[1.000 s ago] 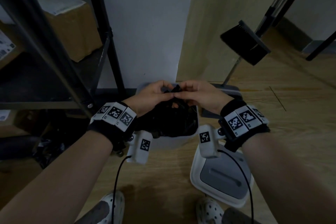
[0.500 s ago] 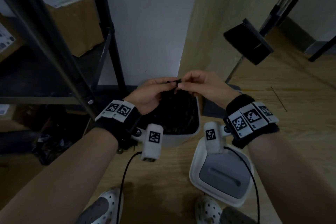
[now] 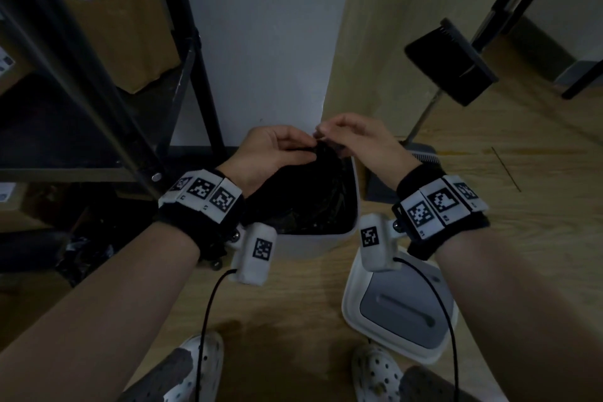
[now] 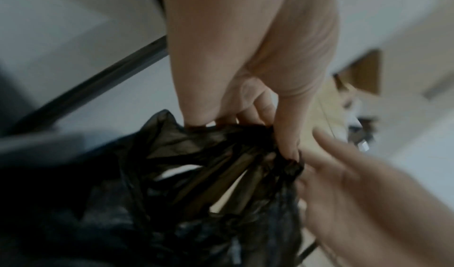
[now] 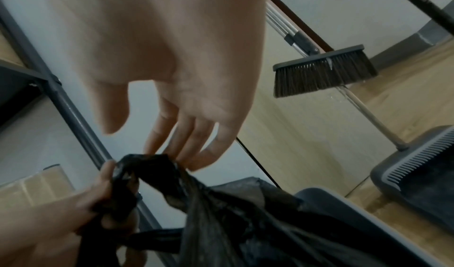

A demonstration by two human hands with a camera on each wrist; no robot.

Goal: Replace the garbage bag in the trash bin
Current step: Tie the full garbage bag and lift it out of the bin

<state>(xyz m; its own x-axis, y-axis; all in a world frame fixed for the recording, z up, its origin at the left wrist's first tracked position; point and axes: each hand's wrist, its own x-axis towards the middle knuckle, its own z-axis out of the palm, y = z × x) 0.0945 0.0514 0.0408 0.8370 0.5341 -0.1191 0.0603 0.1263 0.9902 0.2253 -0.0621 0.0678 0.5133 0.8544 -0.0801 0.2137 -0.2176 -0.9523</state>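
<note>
A black garbage bag (image 3: 313, 196) sits in the white trash bin (image 3: 313, 240) against the wall. Its top is gathered into a bunch above the bin. My left hand (image 3: 305, 148) grips that bunched neck (image 4: 245, 154) between thumb and curled fingers. My right hand (image 3: 326, 134) hovers just to the right. In the right wrist view its fingertips (image 5: 196, 160) touch the top of the bag (image 5: 221, 213) with fairly straight fingers, and the thumb stands apart. What lies inside the bag is hidden.
The bin's grey-and-white lid (image 3: 401, 313) lies on the wooden floor at my right foot. A broom (image 3: 450, 62) and dustpan (image 5: 417, 174) lean at the right. A black metal rack (image 3: 98, 91) with a cardboard box (image 3: 107, 26) stands at the left.
Both hands pinched the bag's top together before. Now the left hand holds the gathered neck alone, and the right hand's fingers have loosened and only touch it.
</note>
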